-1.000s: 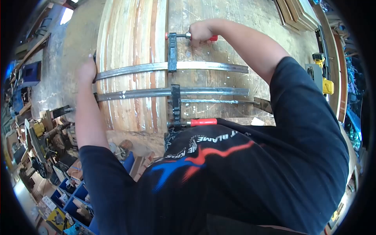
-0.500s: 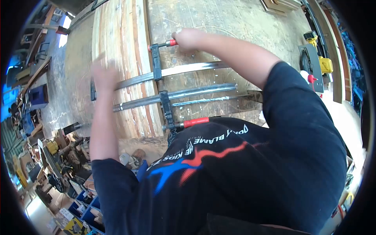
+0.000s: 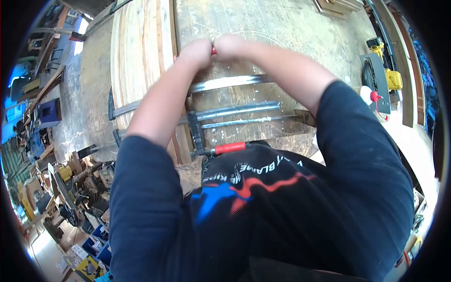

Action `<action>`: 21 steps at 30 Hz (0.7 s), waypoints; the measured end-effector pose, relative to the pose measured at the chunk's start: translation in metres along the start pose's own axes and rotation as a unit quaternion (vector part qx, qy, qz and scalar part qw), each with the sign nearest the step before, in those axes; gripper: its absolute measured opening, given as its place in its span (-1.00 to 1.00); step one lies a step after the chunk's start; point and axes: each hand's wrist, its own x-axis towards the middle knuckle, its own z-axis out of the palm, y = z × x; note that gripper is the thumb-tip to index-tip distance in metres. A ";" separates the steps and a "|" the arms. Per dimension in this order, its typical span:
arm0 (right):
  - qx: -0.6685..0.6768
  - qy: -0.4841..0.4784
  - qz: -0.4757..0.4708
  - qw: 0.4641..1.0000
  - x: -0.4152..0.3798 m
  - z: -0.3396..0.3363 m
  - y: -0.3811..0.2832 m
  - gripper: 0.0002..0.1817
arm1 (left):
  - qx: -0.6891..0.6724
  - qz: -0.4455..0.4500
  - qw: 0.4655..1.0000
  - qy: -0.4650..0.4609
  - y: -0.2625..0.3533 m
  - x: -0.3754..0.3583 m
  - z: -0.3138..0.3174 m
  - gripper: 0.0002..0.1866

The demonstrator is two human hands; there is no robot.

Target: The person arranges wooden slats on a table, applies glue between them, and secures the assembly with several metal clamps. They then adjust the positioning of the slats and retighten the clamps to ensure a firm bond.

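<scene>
Wooden strips (image 3: 145, 42) lie side by side as a panel on the workbench, with bar clamps across them. My right hand (image 3: 229, 47) is closed round the red handle (image 3: 214, 50) of the farther clamp (image 3: 230, 83). Right beside it, my left hand (image 3: 197, 50) is closed at the same handle and hides most of that clamp's head. A nearer clamp (image 3: 196, 130) crosses the strips close to my body, its red handle (image 3: 230, 147) pointing right. Another metal bar lies alongside it.
The scratched workbench (image 3: 282, 42) extends right of the strips. Wooden pieces (image 3: 336, 7) lie at its far edge. A white bottle with a red tip (image 3: 369, 95) and a yellow and black power tool (image 3: 392, 79) are at the right. Tools and blue bins (image 3: 96, 244) fill the lower left.
My left hand has moved right, from the strips' left edge to the red clamp handle beside my right hand. My right hand has stayed at the handle.
</scene>
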 end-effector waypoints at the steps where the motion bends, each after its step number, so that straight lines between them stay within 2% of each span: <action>1: 0.062 0.186 0.000 0.981 0.002 0.036 0.011 -0.86 | 0.047 0.023 0.983 0.175 -0.012 0.001 0.036 -0.76; 3: -0.013 0.241 -0.049 0.969 -0.011 0.043 0.013 -0.83 | 0.060 -0.021 0.984 0.166 -0.004 -0.015 0.040 -0.76; 6: -0.003 0.066 -0.004 0.998 -0.003 0.014 0.005 -0.87 | 0.015 -0.039 0.999 0.017 -0.012 0.014 0.025 -0.74; 9: -0.026 -0.190 0.004 0.981 0.009 -0.029 0.000 -0.82 | 0.067 0.030 0.971 -0.229 -0.008 0.034 -0.021 -0.71; 10: -0.021 -0.223 0.002 0.975 0.009 -0.035 -0.001 -0.83 | 0.068 0.050 0.968 -0.237 -0.002 0.029 -0.030 -0.72; 13: -0.014 -0.026 -0.008 1.000 -0.019 -0.017 -0.009 -0.80 | -0.005 -0.039 0.998 -0.043 -0.005 0.001 0.006 -0.69; 14: 0.007 0.141 -0.018 0.990 -0.013 0.021 0.003 -0.73 | -0.001 -0.031 0.997 0.073 -0.002 -0.010 0.025 -0.61; 15: -0.019 0.253 -0.056 0.966 -0.008 0.044 0.008 -0.65 | 0.059 -0.011 0.985 0.159 -0.001 -0.015 0.040 -0.53; 17: 0.000 0.215 -0.071 0.974 -0.010 0.042 0.010 -0.60 | 0.001 -0.021 0.991 0.134 0.001 -0.016 0.033 -0.64; 20: 0.013 0.079 0.006 0.997 -0.004 0.017 0.003 -0.68 | -0.010 -0.078 0.997 0.000 0.010 -0.007 0.000 -0.73; 21: 0.004 0.056 -0.010 0.998 -0.003 0.011 0.001 -0.71 | -0.011 -0.076 0.997 -0.015 0.007 -0.005 0.002 -0.75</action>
